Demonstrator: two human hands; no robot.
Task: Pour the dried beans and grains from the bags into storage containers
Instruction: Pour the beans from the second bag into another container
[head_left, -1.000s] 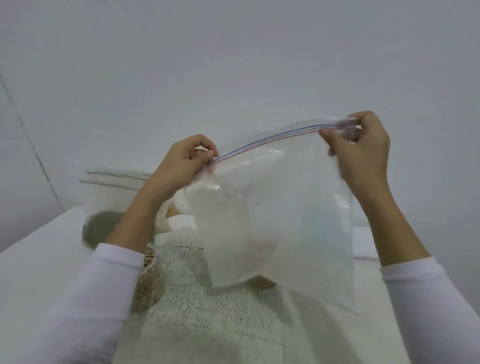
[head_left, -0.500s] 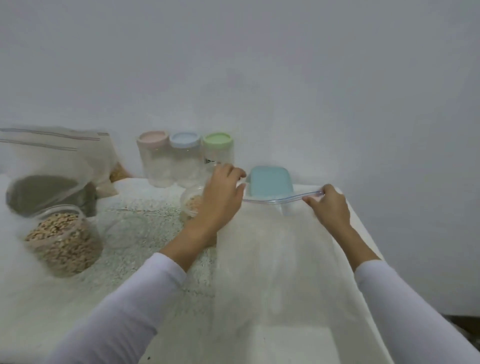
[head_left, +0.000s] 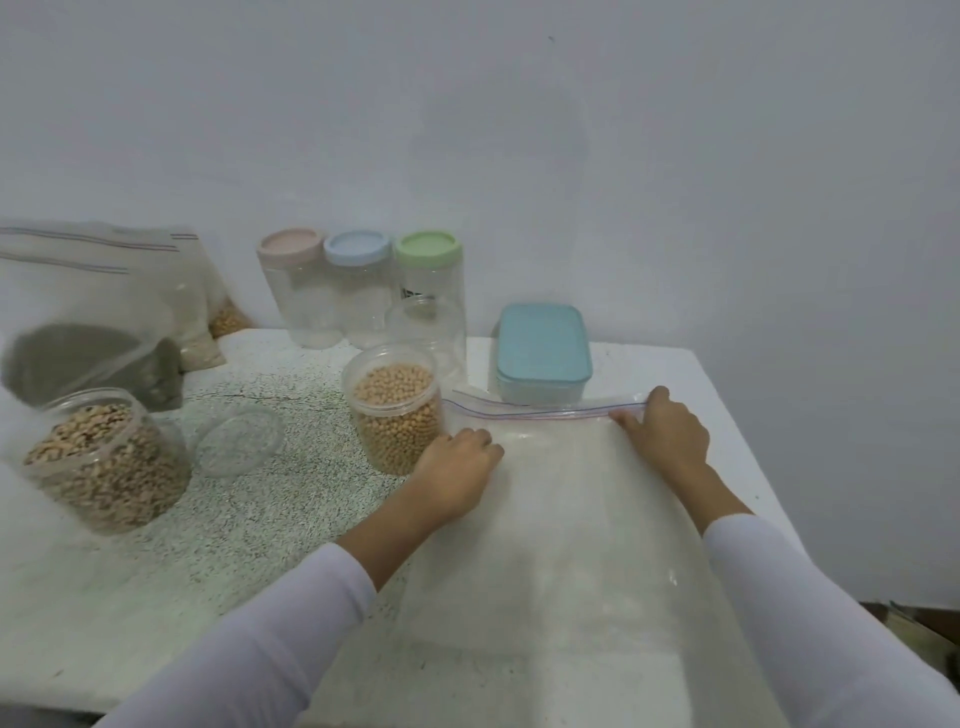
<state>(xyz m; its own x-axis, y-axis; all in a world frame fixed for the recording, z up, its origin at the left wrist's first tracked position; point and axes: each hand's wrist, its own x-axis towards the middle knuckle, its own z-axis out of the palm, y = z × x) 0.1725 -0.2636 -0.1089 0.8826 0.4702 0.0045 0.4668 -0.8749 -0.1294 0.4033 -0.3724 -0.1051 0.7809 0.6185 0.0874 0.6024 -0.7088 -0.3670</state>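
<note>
The empty zip bag (head_left: 561, 519) is thin, clear, faintly glossy plastic. The tabletop (head_left: 270, 499) looks like speckled stone, matt. The jars (head_left: 395, 410) are clear glossy plastic; the far box's lid (head_left: 543, 340) is matt teal plastic.

Long white sleeves (head_left: 270, 639) cover both forearms.

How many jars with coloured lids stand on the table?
3, in a row by the back wall: pink-lidded jar leftmost, blue-lidded jar in the middle, green-lidded jar rightmost. Bags at left may hide others.
</note>
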